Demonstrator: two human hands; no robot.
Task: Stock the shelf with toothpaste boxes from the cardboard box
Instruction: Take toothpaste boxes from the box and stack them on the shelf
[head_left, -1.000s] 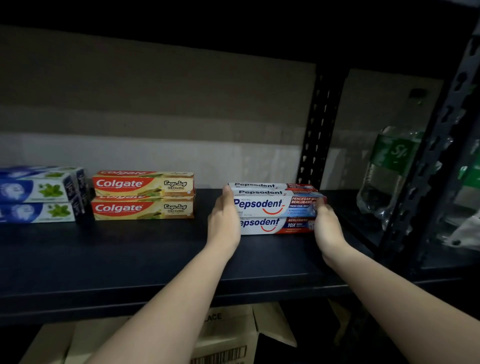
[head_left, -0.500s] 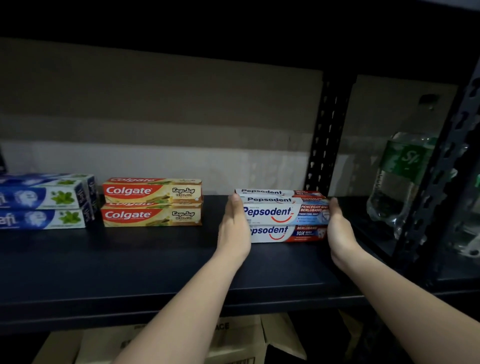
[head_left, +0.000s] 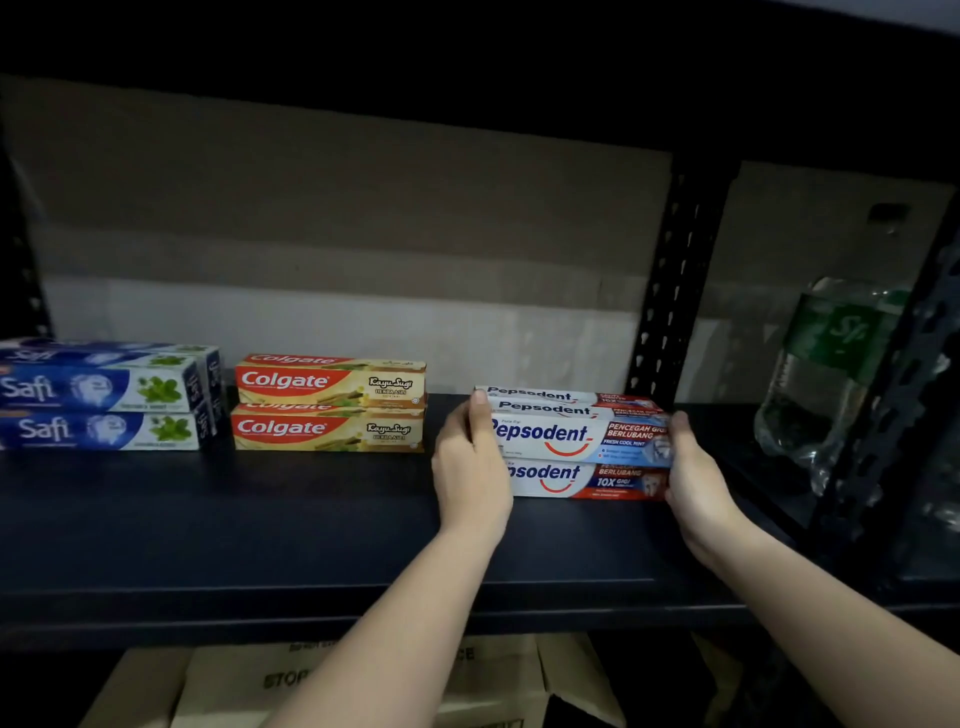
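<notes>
Two Pepsodent toothpaste boxes (head_left: 576, 441) lie stacked at the front of the dark shelf (head_left: 311, 545), with more Pepsodent boxes directly behind them. My left hand (head_left: 470, 467) holds the stack's left end, thumb up along the upper box's corner. My right hand (head_left: 693, 478) holds the right end, its thumb over the front edge. The fingers of both hands are hidden behind the boxes. Part of the cardboard box (head_left: 239, 680) shows below the shelf.
Two stacked Colgate boxes (head_left: 330, 402) sit to the left of the Pepsodent stack, and Safi boxes (head_left: 104, 400) lie at the far left. A perforated black upright (head_left: 670, 291) stands behind the stack. A wrapped pack of green-labelled bottles (head_left: 831, 374) fills the bay on the right.
The upper Pepsodent box, tilted a second ago, now lies level on the lower one. Both hands stay at its ends.
</notes>
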